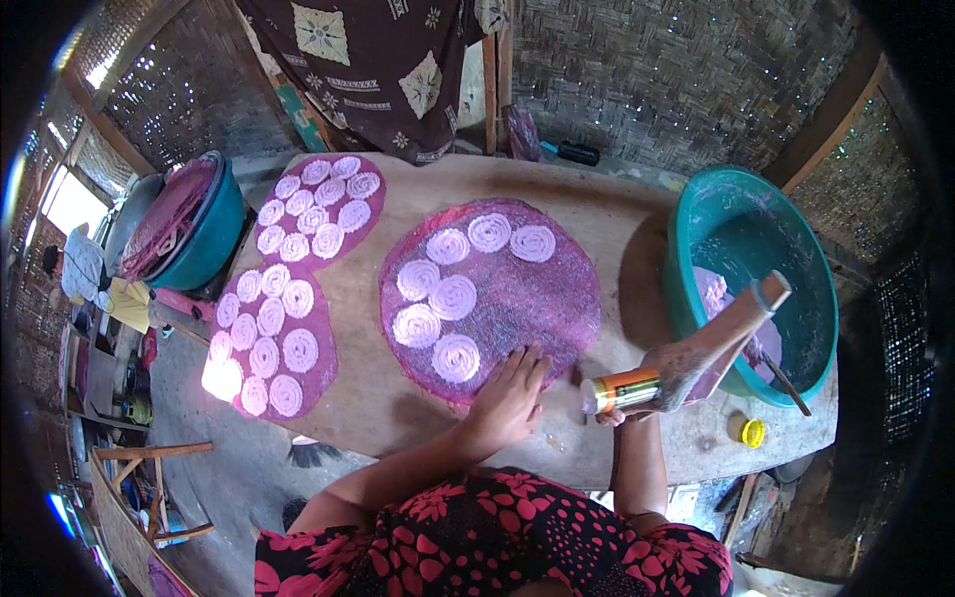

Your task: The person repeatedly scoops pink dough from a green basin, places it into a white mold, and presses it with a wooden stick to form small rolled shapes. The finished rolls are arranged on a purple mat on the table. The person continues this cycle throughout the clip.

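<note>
My left hand [509, 398] lies with fingers stretched over the lower edge of a round purple mat [547, 289]. Pink spiral swirls of paste [454, 297] sit along the mat's left and top; its middle and right are bare apart from whitish specks. To the right, my right hand [637, 410] is closed around a wooden press with an orange can [629, 386], mostly hidden beneath it. Pinkish paste shows at the can's left end. The press's long wooden arm slants up over the basin's rim.
A green basin [701, 199] at right holds pink paste [708, 289] and a stick [784, 383]. Two swirl-covered purple mats [323, 363] lie at left on the wooden table [353, 298]. A yellow cap [753, 433] sits near the front. Beyond the left edge stands a teal tub [214, 234].
</note>
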The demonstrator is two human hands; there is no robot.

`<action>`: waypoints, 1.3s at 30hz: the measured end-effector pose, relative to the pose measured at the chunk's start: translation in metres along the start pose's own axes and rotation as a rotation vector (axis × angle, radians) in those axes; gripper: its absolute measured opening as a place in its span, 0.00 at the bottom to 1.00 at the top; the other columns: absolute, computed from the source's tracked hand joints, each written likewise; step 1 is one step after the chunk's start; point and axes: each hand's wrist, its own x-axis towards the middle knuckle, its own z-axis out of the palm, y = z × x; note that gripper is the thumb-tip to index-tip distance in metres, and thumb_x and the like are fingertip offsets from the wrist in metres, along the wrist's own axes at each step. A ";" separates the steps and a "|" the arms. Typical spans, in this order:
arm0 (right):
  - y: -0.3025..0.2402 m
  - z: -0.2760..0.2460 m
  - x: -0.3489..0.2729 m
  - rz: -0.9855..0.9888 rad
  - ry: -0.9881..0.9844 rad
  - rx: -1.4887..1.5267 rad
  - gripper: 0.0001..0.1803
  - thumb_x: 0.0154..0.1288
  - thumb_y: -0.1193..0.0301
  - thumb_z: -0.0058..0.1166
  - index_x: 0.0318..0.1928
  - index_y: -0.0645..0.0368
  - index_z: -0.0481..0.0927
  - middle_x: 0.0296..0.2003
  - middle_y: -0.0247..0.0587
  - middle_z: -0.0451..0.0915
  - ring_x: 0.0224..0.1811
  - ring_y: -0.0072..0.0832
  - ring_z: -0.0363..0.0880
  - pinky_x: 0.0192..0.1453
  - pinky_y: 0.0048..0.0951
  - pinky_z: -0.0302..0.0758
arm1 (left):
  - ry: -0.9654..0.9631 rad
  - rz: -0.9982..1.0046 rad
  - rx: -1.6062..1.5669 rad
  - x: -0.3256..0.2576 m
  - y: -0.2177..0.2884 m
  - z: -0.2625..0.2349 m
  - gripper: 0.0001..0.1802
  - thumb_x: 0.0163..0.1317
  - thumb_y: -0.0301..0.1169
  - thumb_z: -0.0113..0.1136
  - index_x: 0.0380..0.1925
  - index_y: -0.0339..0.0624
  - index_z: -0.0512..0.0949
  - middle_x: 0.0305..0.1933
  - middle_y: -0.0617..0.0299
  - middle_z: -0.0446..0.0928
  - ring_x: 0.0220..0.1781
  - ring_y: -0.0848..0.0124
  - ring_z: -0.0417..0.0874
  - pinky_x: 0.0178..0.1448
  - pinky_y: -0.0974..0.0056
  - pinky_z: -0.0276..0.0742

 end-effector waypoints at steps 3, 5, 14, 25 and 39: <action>-0.005 0.004 -0.005 -0.038 -0.048 0.003 0.66 0.35 0.18 0.55 0.61 0.61 0.66 0.36 0.52 0.75 0.33 0.43 0.75 0.38 0.42 0.72 | -0.050 -0.045 0.356 0.013 0.005 0.038 0.35 0.53 0.31 0.63 0.63 0.32 0.68 0.67 0.36 0.67 0.65 0.43 0.72 0.65 0.44 0.71; -0.009 0.006 -0.008 -0.056 -0.084 0.005 0.66 0.35 0.18 0.55 0.61 0.62 0.66 0.36 0.52 0.75 0.33 0.43 0.75 0.38 0.42 0.72 | -0.058 -0.112 0.437 0.019 0.003 0.057 0.31 0.56 0.30 0.60 0.61 0.31 0.70 0.65 0.36 0.70 0.61 0.42 0.76 0.59 0.44 0.76; -0.025 0.009 -0.015 -0.120 -0.215 -0.005 0.67 0.35 0.18 0.56 0.61 0.63 0.66 0.35 0.54 0.77 0.32 0.44 0.77 0.36 0.44 0.74 | -0.320 -0.001 0.453 0.021 -0.018 0.040 0.27 0.59 0.29 0.53 0.60 0.31 0.71 0.64 0.42 0.73 0.52 0.52 0.82 0.43 0.54 0.87; -0.022 0.012 -0.010 -0.063 -0.302 -0.071 0.67 0.35 0.19 0.57 0.62 0.65 0.65 0.34 0.55 0.78 0.31 0.46 0.79 0.35 0.46 0.77 | -0.510 0.213 0.222 -0.100 -0.079 -0.069 0.29 0.67 0.36 0.52 0.69 0.48 0.67 0.75 0.58 0.63 0.75 0.55 0.63 0.80 0.50 0.54; -0.007 0.086 0.007 0.500 -0.154 -0.037 0.75 0.34 0.19 0.57 0.71 0.65 0.54 0.49 0.58 0.77 0.43 0.48 0.80 0.43 0.46 0.78 | 0.022 0.321 -1.641 0.078 0.036 -0.194 0.47 0.67 0.62 0.49 0.74 0.40 0.52 0.72 0.41 0.61 0.68 0.55 0.73 0.73 0.52 0.66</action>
